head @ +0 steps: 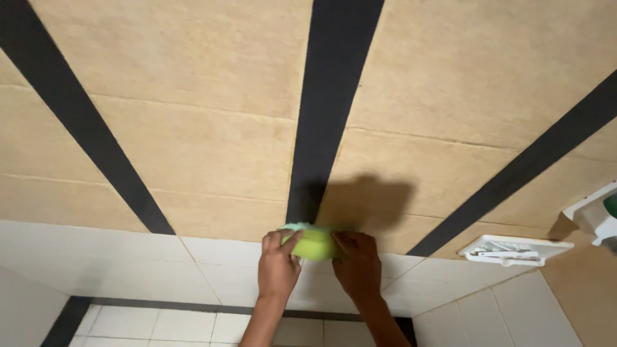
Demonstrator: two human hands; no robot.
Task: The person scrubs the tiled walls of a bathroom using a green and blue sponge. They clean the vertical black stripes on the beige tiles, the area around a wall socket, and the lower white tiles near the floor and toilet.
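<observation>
A light green sponge [312,243] is pressed against a tiled wall where the beige tiles [212,148] meet the white tiles [160,263] below. My left hand [277,263] grips its left end, fingers curled over the top. Gripping the right end is my right hand [357,263]. Both forearms reach up from the bottom edge. The sponge lies at the foot of a black vertical stripe [328,109], and the hands cast a shadow [373,202] on the beige tile above.
Two more black stripes [77,115] run across the beige tiles left and right. A white soap dish [514,249] is mounted on the wall at the right. A white dispenser [594,215] sits at the right edge. A dark band [148,303] crosses the white tiles low down.
</observation>
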